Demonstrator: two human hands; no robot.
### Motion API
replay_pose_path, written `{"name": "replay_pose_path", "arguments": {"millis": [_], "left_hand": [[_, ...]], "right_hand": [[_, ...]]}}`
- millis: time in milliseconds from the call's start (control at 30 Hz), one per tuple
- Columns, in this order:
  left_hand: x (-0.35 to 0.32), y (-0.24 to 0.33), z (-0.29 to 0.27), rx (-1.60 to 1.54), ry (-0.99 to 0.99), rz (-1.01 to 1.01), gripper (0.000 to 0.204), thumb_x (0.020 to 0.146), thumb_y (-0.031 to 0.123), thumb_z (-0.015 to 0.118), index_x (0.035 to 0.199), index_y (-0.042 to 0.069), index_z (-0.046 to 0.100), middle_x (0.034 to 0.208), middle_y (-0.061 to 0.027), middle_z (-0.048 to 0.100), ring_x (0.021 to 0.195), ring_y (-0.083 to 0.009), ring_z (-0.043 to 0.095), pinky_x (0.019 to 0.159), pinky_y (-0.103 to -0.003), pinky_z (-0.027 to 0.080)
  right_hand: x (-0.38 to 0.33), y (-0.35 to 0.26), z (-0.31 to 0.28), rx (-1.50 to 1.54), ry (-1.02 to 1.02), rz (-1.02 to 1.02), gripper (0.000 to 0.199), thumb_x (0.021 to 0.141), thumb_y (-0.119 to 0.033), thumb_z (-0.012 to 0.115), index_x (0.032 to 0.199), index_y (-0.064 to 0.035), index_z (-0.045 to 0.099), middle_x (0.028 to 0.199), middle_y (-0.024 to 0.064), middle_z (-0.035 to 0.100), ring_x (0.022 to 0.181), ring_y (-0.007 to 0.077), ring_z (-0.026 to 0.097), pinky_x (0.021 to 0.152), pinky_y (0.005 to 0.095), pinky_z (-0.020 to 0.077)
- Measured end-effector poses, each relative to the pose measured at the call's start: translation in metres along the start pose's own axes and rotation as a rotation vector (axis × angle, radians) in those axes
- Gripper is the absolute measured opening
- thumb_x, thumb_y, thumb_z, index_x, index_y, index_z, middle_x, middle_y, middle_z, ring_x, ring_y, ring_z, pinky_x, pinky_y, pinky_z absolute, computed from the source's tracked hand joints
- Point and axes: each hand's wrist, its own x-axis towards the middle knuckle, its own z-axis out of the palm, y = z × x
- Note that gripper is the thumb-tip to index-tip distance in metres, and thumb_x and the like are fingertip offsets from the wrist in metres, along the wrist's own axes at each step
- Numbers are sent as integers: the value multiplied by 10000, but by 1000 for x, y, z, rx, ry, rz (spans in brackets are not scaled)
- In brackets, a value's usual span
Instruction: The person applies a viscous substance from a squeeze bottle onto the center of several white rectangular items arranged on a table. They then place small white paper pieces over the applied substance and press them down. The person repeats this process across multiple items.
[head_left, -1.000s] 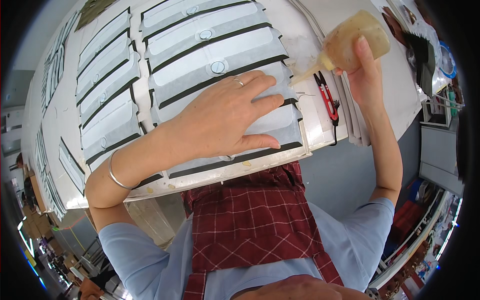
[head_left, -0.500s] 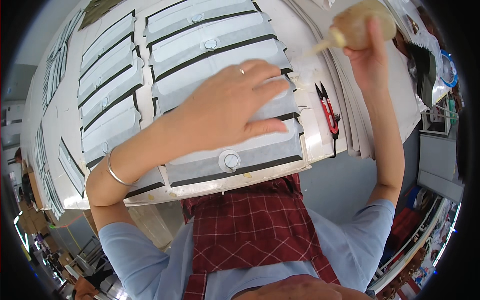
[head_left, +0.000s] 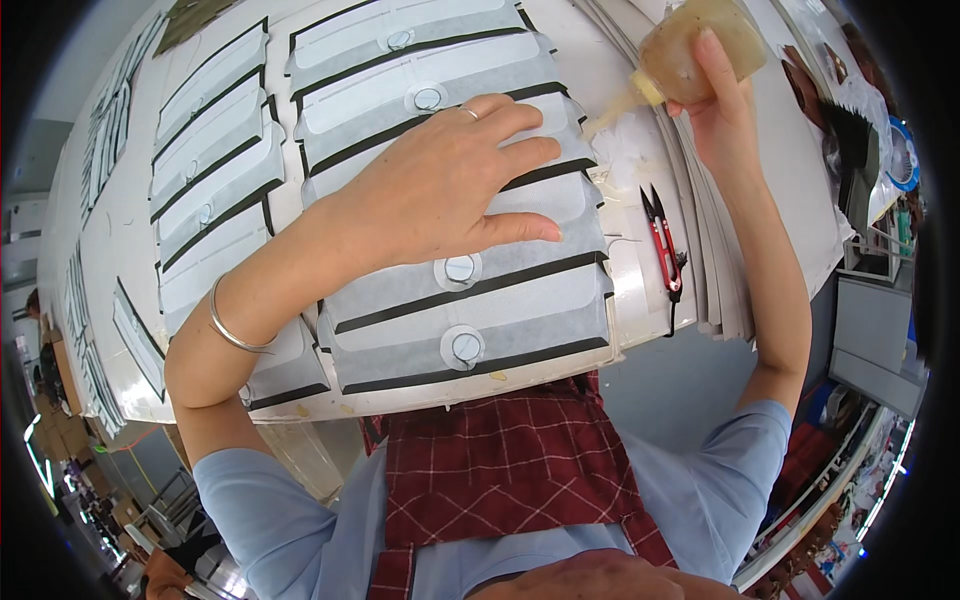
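My left hand [head_left: 445, 185] has its fingers spread over a column of overlapping pale grey-white panels [head_left: 540, 330] with black edges. It seems to rest on them, holding nothing, and hides part of the middle panels. Round metal discs, such as the near one [head_left: 466, 347], sit on whitish circles along these panels. Up at the right, my right hand [head_left: 725, 120] is closed around a squeeze bottle [head_left: 690, 55] with a yellowish, cloudy body. Its nozzle [head_left: 615, 110] points left and down toward the right ends of the panels. I cannot tell whether the tip touches anything.
Red-handled thread snips [head_left: 663, 245] lie right of the panels. Beyond them are stacked pale sheets [head_left: 715, 260]. A second column of similar panels [head_left: 215, 165] lies to the left, with bundled strips [head_left: 120, 115] farther out. A blue tape roll [head_left: 902, 155] is at the far right.
The squeeze bottle has come left and lower in my right hand. My left hand has shifted slightly left and away from me, uncovering another disc on the second-nearest panel.
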Motion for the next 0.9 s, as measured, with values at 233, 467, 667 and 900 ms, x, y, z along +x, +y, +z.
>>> {"name": "replay_pose_path", "arguments": {"millis": [233, 467, 667, 900], "left_hand": [[-3, 0, 1, -31, 10, -3, 627, 919, 526, 679, 1282, 18, 616, 1382, -213, 539, 1274, -400, 517, 1045, -465, 460], [7, -14, -12, 17, 68, -16, 614, 948, 488, 662, 1331, 13, 596, 1395, -199, 549, 1288, -387, 522, 1063, -453, 455], [23, -42, -14, 70, 67, -29, 616, 942, 502, 664, 1305, 7, 611, 1381, -191, 571, 1258, -377, 554, 1052, -443, 471], [22, -41, -12, 52, 72, -11, 653, 911, 531, 691, 1288, 3, 620, 1374, -194, 572, 1254, -376, 557, 1038, -448, 482]], "right_hand": [[-7, -8, -13, 217, -129, 169, 518, 1022, -483, 573, 1322, -61, 549, 1133, 67, 687, 1005, 171, 698, 534, 251, 504], [39, -13, 3, 454, 200, 40, 487, 1003, -433, 641, 1308, -65, 548, 1126, 94, 693, 926, 190, 707, 525, 250, 538], [62, 10, 26, 108, 153, 41, 468, 981, -434, 676, 1288, -100, 560, 1072, 58, 707, 845, 135, 709, 546, 254, 551], [59, 9, 29, 117, 145, 36, 466, 980, -433, 676, 1272, -88, 563, 1002, 62, 718, 769, 141, 711, 477, 251, 527]]}}
